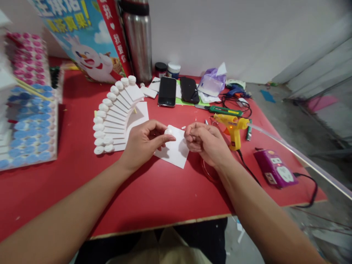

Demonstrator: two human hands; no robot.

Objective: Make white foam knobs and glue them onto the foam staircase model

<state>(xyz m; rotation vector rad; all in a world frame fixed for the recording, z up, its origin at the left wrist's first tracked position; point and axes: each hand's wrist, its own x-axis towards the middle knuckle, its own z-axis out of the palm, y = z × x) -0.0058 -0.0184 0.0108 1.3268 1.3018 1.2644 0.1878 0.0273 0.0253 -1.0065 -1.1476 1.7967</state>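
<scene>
From the small white piece (168, 131) at clock centre: yellow glue gun (234, 129) at three, purple power socket (275, 167) towards four, black phone (167, 91) at twelve, fanned white strips (117, 116) at nine. The left hand (143, 142) pinches the piece above a white card (176, 154) — partly covering both. Right hand (207, 142), fingertips bunched — can't tell on what. The piece looks rounded.
</scene>
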